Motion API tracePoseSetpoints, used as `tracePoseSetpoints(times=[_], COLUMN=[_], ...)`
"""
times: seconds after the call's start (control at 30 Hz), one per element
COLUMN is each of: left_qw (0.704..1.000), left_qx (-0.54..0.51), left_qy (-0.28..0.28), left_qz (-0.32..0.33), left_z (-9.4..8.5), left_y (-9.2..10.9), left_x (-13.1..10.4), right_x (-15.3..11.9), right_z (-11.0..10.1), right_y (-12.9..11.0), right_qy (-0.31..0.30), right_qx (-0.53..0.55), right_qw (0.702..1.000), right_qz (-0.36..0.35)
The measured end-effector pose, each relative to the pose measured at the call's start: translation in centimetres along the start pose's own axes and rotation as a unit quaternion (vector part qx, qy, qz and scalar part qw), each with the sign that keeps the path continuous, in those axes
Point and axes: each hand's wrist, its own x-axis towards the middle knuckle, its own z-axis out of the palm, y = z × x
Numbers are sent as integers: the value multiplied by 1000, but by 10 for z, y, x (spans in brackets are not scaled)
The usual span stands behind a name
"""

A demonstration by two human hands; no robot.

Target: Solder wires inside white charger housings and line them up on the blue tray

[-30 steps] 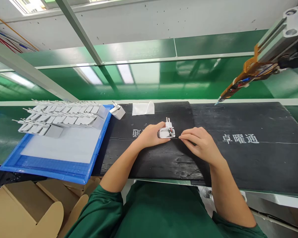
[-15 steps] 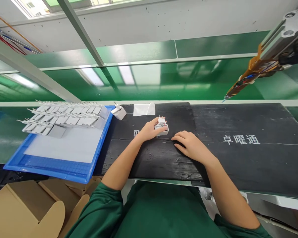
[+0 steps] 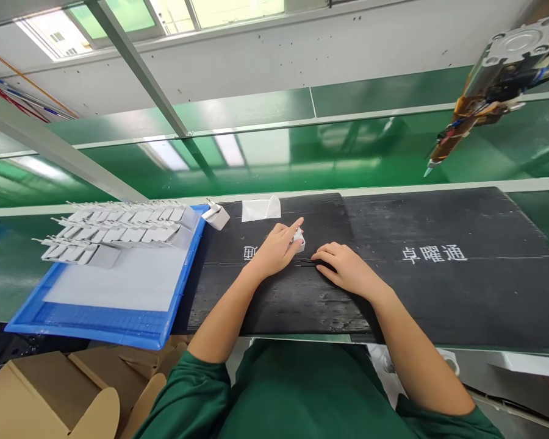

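Observation:
My left hand (image 3: 275, 249) is closed around a small white power adapter (image 3: 299, 242) over the black mat. The index finger reaches over the adapter's top, and the hand hides much of it. Just to the right, my right hand (image 3: 345, 266) rests low on the mat with its fingers closed on thin black tweezers (image 3: 304, 263). The tweezers' tips point left, a little below the adapter. A second white adapter (image 3: 216, 216) lies at the mat's back left corner, its metal pins sticking up.
At left a blue tray (image 3: 114, 336) carries several rows of white adapters (image 3: 132, 235) with pins upward. White paper (image 3: 260, 210) lies at the mat's back edge. A mounted dispensing arm (image 3: 457, 128) hangs at upper right. Open cardboard boxes (image 3: 41, 396) stand below the tray.
The adapter in my left hand has turned and is more covered, with the index finger now stretched over its top. My right hand keeps the tweezers in nearly the same spot. The view has shifted slightly.

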Motion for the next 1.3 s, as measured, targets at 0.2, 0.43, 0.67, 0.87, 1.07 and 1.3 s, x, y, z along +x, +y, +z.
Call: tracePoseSetpoints(times=[0.2,0.43,0.67,0.87,1.07,1.3], left_qw=[998,982,973,930,888,904], left_qx=[10,167,214,287,337,276], left_qy=[24,1,3,105,213,210], left_qz=[-53,-84,-84,-203,-228,-251], left_z=[10,17,22,-22,-49,-67], left_y=[1,7,6,-19,-67,-98], left_x=[3,0,6,5,-10,-15], right_x=[-1,0,0,0,-1,-1], right_z=[1,4,3,8,10,10], right_y=[1,1,3,9,9,10], right_qy=[1,2,12,30,18,32], right_qx=[-2,-6,1,10,6,15], right_qw=[1000,1000,1000,999,1000,999], right_qz=[0,2,-10,-21,-17,-18])
